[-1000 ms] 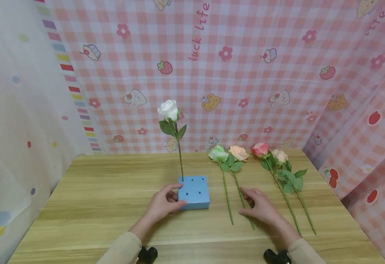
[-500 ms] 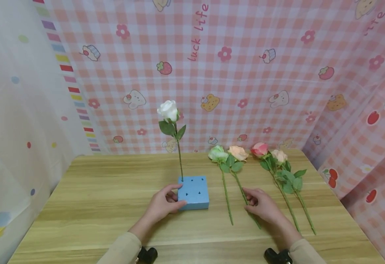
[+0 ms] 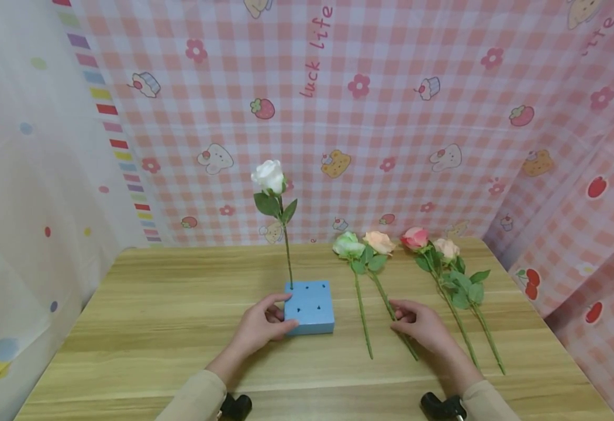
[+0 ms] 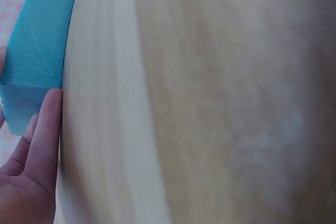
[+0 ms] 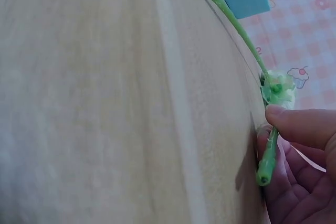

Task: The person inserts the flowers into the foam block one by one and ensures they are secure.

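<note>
My left hand grips the left side of a blue foam block, thumb at the front corner and fingers behind. Several small holes dot the block's top. A white artificial rose stands upright in its back left corner. In the right wrist view, my right hand pinches a green stem between thumb and fingers. That stem belongs to the peach rose, whose bloom lies toward the back of the table. Left of it lies a green rose, its stem end pointing toward me.
A pink rose and a pale cream rose lie to the right with overlapping leaves. Everything rests on a wooden table. A pink checked cloth hangs behind the table, and more cloth hangs at both sides.
My right hand has closed on the peach rose's stem and shifted slightly right. The stem's lower end has swung right and a little up. My left hand and the block have stayed put.
</note>
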